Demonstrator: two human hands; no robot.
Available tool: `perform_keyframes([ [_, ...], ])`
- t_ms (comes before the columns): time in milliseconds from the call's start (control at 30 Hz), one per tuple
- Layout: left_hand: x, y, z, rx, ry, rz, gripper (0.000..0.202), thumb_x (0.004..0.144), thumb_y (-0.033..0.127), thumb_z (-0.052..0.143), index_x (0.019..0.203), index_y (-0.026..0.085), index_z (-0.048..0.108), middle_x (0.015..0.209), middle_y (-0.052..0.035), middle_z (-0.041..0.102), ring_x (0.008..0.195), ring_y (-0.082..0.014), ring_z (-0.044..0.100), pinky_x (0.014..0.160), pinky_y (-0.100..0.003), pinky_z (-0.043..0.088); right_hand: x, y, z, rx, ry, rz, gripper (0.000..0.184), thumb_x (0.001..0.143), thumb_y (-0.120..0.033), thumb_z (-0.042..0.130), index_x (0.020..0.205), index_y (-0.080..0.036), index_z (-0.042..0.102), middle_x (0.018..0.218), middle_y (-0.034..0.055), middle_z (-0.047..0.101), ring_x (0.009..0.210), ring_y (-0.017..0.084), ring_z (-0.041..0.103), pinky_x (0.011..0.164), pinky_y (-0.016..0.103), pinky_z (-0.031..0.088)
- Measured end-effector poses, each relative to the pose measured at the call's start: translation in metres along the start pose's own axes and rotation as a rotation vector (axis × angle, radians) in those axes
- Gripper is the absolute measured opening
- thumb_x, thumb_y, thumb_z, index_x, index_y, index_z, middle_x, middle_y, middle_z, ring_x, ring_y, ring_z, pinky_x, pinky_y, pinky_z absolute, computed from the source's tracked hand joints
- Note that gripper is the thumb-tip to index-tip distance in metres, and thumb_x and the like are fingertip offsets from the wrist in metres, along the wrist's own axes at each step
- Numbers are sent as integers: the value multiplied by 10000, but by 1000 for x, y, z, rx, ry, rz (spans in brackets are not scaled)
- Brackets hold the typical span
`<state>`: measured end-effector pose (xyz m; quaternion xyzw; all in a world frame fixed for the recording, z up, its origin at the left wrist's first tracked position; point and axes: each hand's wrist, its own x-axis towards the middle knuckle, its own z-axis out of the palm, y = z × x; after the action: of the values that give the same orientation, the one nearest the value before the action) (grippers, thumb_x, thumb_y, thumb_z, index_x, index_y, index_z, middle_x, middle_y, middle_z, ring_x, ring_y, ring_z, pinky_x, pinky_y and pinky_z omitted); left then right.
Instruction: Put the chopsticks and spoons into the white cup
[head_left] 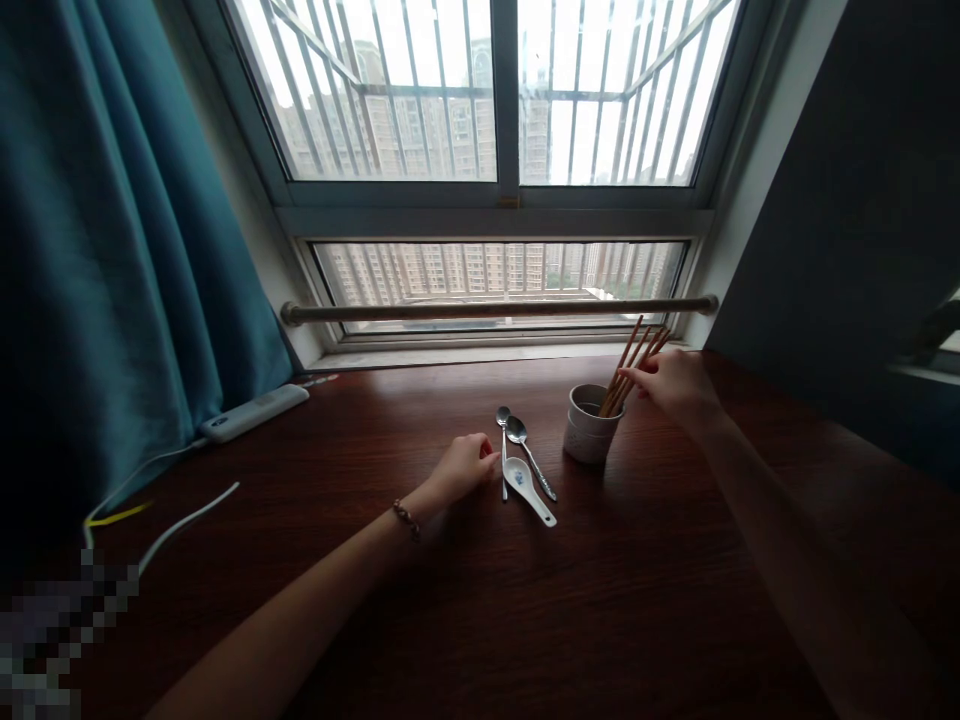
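My right hand is closed on several wooden chopsticks, pinching them partway up. Their lower ends lean inside a pale grey cup that stands upright on the table. Resting on the tabletop, my left hand has its fingers curled in, and nothing shows in them. Just right of its fingertips lies a thin long-handled metal spoon; I cannot tell if they touch. Beside it are a larger metal spoon and a white ceramic soup spoon with a blue mark in its bowl.
All of this is on a dark reddish wooden table against a barred window. A white power strip and a white cable lie at the left by a blue curtain. A horizontal rail crosses the window's lower part.
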<state>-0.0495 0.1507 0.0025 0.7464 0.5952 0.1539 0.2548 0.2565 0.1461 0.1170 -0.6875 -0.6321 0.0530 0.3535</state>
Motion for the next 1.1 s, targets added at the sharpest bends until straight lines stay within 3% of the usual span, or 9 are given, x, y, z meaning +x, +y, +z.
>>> perform_keyframes([
  [133, -2, 1, 3, 42, 23, 23, 242, 917, 338, 511, 923, 107, 584, 783, -19, 602, 628, -112, 578, 599, -271, 505, -15, -14, -12, -429, 122, -10, 380, 780, -513, 598, 704, -152, 687, 716, 143, 635, 752, 321, 611, 612, 371, 414],
  [233, -5, 5, 2, 106, 53, 107, 238, 916, 337, 511, 934, 111, 585, 841, -34, 605, 706, -134, 589, 655, -300, 508, -32, -31, -21, -475, 110, -124, 372, 807, -506, 573, 707, -167, 688, 721, 125, 643, 742, 298, 611, 606, 355, 396],
  [333, -13, 14, -4, 183, 43, 279, 200, 918, 289, 501, 971, 115, 582, 861, -39, 602, 729, -141, 583, 678, -309, 496, -51, -47, -21, -211, -221, -306, 355, 832, -423, 581, 588, -169, 630, 572, 52, 608, 594, 182, 592, 588, 289, 403],
  [433, -27, 28, -10, 277, -43, 550, 192, 839, 220, 598, 1028, 188, 609, 962, -33, 604, 784, -138, 580, 713, -270, 465, -64, -57, -9, -43, -585, -289, 321, 816, -382, 608, 583, -160, 604, 493, 21, 571, 471, 133, 549, 473, 245, 368],
  [600, -48, 45, 0, 478, -108, 909, 205, 870, 243, 566, 1072, 230, 591, 951, -42, 605, 764, -165, 587, 623, -259, 430, -69, -59, 20, -198, -627, -378, 283, 787, -270, 637, 537, -156, 571, 527, 50, 579, 512, 149, 545, 504, 261, 343],
  [733, -51, 45, 18, 592, 7, 1057, 184, 934, 130, 396, 963, 146, 577, 830, -66, 599, 688, -179, 563, 565, -288, 427, -71, -60, 33, -192, -698, -391, 255, 776, -182, 605, 527, -137, 578, 531, 68, 580, 494, 146, 533, 476, 251, 331],
  [867, -49, 40, 18, 605, 220, 1087, 205, 949, 127, 352, 908, 116, 553, 741, -55, 566, 586, -159, 517, 495, -276, 415, -81, -65, 39, -97, -758, -427, 174, 746, -131, 592, 573, -120, 597, 557, 51, 596, 502, 118, 539, 465, 210, 341],
  [1000, -52, 39, 6, 548, 454, 1055, 211, 961, 144, 325, 897, 109, 523, 676, -38, 522, 544, -138, 495, 470, -248, 414, -94, -72, 42, 181, -645, -404, 137, 817, -210, 546, 721, -126, 598, 594, 16, 615, 528, 94, 556, 481, 178, 374],
  [1100, -58, 41, -3, 506, 593, 1062, 180, 952, 123, 335, 1035, 80, 490, 674, -42, 540, 542, -147, 508, 463, -253, 421, -104, -78, 41, 417, -508, -394, 50, 749, -165, 593, 777, -124, 585, 639, 7, 617, 560, 98, 565, 503, 181, 404],
])
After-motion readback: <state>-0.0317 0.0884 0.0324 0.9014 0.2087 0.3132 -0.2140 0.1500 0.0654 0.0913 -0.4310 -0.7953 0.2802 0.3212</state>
